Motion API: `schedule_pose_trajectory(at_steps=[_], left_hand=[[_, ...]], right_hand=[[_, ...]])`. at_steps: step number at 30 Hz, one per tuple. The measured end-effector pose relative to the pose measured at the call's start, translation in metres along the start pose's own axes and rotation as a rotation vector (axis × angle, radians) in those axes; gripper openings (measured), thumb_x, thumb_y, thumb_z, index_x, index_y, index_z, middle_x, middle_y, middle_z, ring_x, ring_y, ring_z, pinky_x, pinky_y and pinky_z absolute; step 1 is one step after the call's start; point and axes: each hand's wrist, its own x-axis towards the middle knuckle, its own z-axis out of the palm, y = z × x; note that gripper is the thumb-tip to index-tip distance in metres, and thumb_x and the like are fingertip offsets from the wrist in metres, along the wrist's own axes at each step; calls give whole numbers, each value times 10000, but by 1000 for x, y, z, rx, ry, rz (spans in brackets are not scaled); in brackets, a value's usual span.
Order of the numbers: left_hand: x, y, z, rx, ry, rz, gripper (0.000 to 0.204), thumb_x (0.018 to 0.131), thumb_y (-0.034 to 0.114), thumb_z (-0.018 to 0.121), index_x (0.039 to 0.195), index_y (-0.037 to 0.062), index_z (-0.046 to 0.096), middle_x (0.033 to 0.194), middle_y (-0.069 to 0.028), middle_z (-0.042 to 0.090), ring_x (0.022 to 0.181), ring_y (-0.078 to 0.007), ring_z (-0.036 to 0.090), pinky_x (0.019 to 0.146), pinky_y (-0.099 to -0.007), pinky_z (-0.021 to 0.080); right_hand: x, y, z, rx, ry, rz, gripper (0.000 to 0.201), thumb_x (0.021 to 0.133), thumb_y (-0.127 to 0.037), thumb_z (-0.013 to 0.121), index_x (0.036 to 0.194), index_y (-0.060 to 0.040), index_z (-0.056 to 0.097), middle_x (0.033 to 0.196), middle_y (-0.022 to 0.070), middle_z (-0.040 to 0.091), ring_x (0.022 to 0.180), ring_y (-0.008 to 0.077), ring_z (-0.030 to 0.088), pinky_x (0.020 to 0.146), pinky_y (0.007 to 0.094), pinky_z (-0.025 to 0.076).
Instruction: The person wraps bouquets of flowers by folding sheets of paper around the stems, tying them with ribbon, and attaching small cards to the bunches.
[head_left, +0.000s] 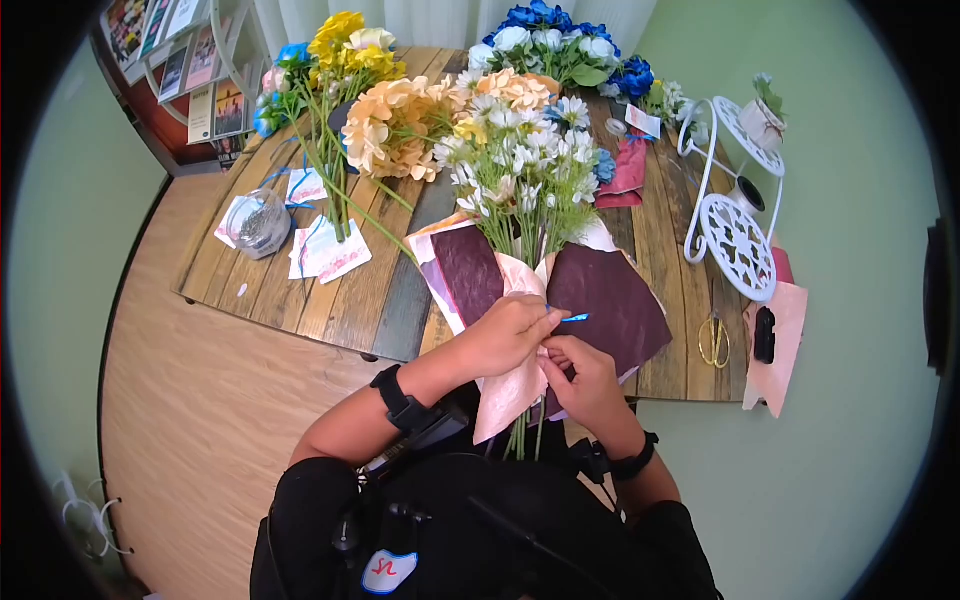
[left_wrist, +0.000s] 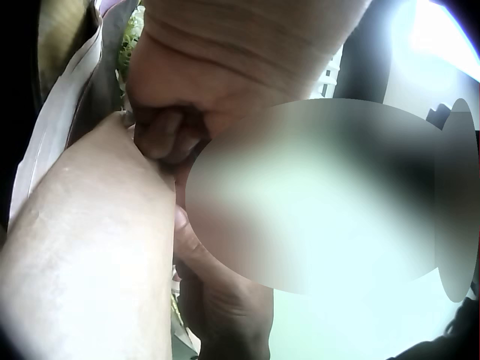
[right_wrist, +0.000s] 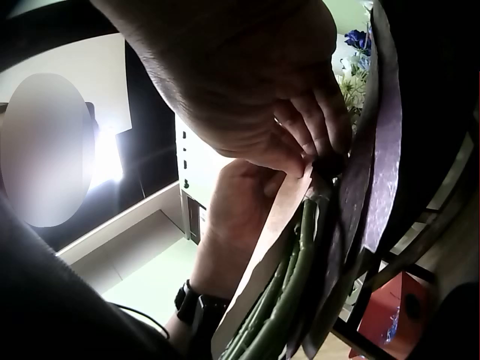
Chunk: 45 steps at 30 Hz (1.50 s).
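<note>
A bouquet of white flowers [head_left: 540, 160] lies toward me, wrapped in dark purple paper [head_left: 610, 300] with a pink paper [head_left: 515, 395] over its front. My left hand [head_left: 515, 335] grips the gathered waist of the wrapping, fingers curled around it. Just below, my right hand [head_left: 585, 380] pinches at the pink paper's edge; what lies between its fingertips is hidden. A short blue ribbon end [head_left: 575, 318] sticks out beside the left fingers. Green stems [right_wrist: 289, 285] come out under the paper in the right wrist view. Fingers of both hands nearly meet in the left wrist view.
Peach flowers [head_left: 390, 125], yellow flowers [head_left: 350, 45] and blue roses [head_left: 540, 20] lie along the back of the wooden table [head_left: 330, 315]. Cards [head_left: 330, 250] and a clear jar [head_left: 260, 225] sit left. A white metal stand [head_left: 738, 245] and yellow-handled scissors [head_left: 714, 340] are right.
</note>
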Motion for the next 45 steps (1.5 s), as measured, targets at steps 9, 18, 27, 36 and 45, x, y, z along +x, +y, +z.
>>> schedule_pose_trajectory(at_steps=[9,18,27,36,45], left_hand=[[-1,-8,-7,-100,-88,-75,368,947,243,431,822,-40,631,647,-73,497,596,-168,464,613,-315,419],[-2,-5,-20,-475,-69,-265,198,830,89,607,976,-41,641,695,-55,623,615,-49,553,552,-254,452],[-9,17,-22,570,17,367,113,662,56,618,726,26,531,666,-86,562,619,-238,602,554,-352,484],[-7,19,-24,1059,134,656,93,647,128,571,689,91,497,635,-8,456,582,-144,523,528,-260,410],[-4,15,-19,990,168,732,101,672,121,565,736,56,523,833,-68,574,705,-165,568,588,-271,454]], right_hand=[[26,-14,-20,-199,154,-139,183,733,-17,637,915,-14,617,689,96,533,594,249,540,538,336,446],[21,-18,-18,-138,23,-212,222,703,58,583,911,-19,569,672,78,488,561,187,516,516,287,419],[41,7,-17,216,-229,104,269,727,73,589,972,-8,512,752,10,485,560,30,422,507,183,373],[46,20,-14,228,-152,94,140,728,62,602,851,8,565,759,5,497,572,35,434,512,188,372],[50,27,-21,785,-183,492,163,836,-163,600,784,-10,628,666,-34,511,544,22,383,475,165,257]])
